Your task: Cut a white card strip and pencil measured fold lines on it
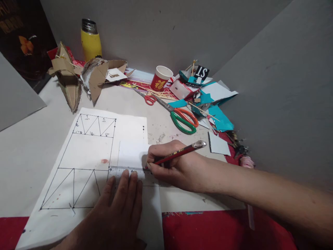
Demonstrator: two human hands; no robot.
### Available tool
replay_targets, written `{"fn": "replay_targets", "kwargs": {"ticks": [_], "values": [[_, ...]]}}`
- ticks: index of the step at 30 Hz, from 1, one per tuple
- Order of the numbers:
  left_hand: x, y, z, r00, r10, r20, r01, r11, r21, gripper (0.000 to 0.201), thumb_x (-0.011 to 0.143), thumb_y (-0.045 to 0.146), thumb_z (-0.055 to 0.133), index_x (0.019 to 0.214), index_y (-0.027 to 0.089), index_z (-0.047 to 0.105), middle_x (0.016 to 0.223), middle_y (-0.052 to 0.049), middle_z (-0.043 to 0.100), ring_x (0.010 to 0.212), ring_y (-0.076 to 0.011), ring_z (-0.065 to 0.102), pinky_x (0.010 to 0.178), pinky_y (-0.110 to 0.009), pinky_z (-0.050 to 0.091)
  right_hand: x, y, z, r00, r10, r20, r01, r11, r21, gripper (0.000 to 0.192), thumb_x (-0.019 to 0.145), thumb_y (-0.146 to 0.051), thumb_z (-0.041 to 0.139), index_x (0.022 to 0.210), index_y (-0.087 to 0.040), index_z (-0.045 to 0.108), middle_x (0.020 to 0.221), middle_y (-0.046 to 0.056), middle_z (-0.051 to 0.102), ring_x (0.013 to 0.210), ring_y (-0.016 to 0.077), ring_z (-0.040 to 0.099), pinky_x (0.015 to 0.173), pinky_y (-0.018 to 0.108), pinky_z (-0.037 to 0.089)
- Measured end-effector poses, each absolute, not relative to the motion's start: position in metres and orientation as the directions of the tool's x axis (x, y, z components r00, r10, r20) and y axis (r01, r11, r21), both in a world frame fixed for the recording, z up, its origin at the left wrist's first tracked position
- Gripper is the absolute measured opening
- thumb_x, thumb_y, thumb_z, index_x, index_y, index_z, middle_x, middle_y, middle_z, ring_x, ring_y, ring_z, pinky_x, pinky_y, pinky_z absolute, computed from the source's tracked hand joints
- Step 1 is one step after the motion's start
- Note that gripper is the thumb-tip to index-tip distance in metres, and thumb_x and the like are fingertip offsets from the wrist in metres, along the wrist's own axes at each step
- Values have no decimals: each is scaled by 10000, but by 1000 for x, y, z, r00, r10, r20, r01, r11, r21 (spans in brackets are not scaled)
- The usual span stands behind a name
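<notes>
I have my left hand [118, 208] lying flat on the clear ruler [125, 170], fingers [127, 184] pressed together and bearing down on it, near the front edge of the bench [31, 152]. My right hand [177, 168] pinches a red pencil [179, 153] between thumb and forefingers, its tip touching the ruler's edge on the small white sheet [131, 152]. That sheet lies over the right side of the big paper [85, 152] with the inked truss drawing, which runs from mid-bench down to the front edge.

As I judge it, the weak point is the ruler: only my fingertips hold it, so sideways pressure from the pencil could pivot it and bend the line. The small sheet is loose on the paper and could creep too. The green-and-orange scissors [182, 118], toward the back right, lie well clear of my forearm, as do the paper cup [160, 78] and yellow flask [91, 41] by the back edge.
</notes>
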State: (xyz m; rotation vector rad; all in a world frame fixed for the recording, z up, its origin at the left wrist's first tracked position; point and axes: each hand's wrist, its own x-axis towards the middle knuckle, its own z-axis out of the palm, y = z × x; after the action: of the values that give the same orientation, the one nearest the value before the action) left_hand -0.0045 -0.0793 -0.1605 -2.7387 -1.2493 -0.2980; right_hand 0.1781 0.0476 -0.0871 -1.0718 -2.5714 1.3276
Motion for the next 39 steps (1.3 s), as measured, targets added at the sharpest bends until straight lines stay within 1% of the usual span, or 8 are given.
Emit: {"fn": "replay_targets", "kwargs": {"ticks": [6,13,22,26,30,34,37,39], "values": [[-3,-82,-161,606,768,207,786,-619,-3,643,843,622,528,1240,135,666,1342,-148,611,1255,-335,529,1036,-446,305,186,45,-85,-779,586,-221,530,429,-731,159,839,-122,512,688,-169,506,605,-29,491,562,87,388,524,199,356],[-2,-82,-159,602,776,189,789,-614,6,657,827,636,545,1249,147,662,1352,-142,600,1264,-330,527,1035,-441,314,195,40,-84,-769,599,-224,546,433,-718,160,853,-119,496,702,-164,522,594,-31,492,547,82,396,521,195,361],[-2,-82,-159,618,756,218,774,-633,2,651,826,634,550,1234,142,673,1324,-146,616,1239,-334,551,1022,-436,320,204,34,-86,-769,617,-166,564,533,-630,199,879,-159,476,682,-179,486,598,-25,472,545,90,374,518,213,342],[-1,-83,-158,571,800,182,811,-584,23,667,805,641,574,1249,151,666,1353,-147,595,1268,-332,526,1042,-439,323,207,32,-90,-760,633,-147,576,551,-605,189,892,-185,478,707,-177,516,617,-7,516,549,97,413,522,222,356],[-4,-81,-160,610,763,214,778,-628,20,637,835,628,534,1234,152,678,1330,-141,621,1237,-334,553,1001,-426,366,209,30,-90,-763,634,-127,572,570,-589,178,891,-174,480,726,-177,545,624,4,563,548,105,456,519,229,375],[-5,-81,-158,614,761,208,777,-630,11,629,855,619,509,1230,144,678,1322,-151,624,1230,-341,558,986,-436,375,218,26,-80,-727,687,-12,559,582,-590,143,910,-173,513,814,-176,618,705,36,670,605,131,598,571,238,456],[-2,-83,-155,585,792,178,801,-598,26,642,824,629,557,1236,150,674,1338,-147,612,1247,-336,543,1021,-434,348,228,20,-81,-652,745,139,544,588,-598,177,939,-149,485,996,-196,646,762,35,710,658,141,669,608,236,507],[0,-85,-154,576,796,185,807,-590,31,651,807,637,579,1225,149,681,1333,-148,615,1246,-333,542,1038,-424,327,234,17,-90,-671,716,193,510,634,-581,231,955,-132,456,1102,-197,623,826,53,726,714,155,692,645,254,529]]}}
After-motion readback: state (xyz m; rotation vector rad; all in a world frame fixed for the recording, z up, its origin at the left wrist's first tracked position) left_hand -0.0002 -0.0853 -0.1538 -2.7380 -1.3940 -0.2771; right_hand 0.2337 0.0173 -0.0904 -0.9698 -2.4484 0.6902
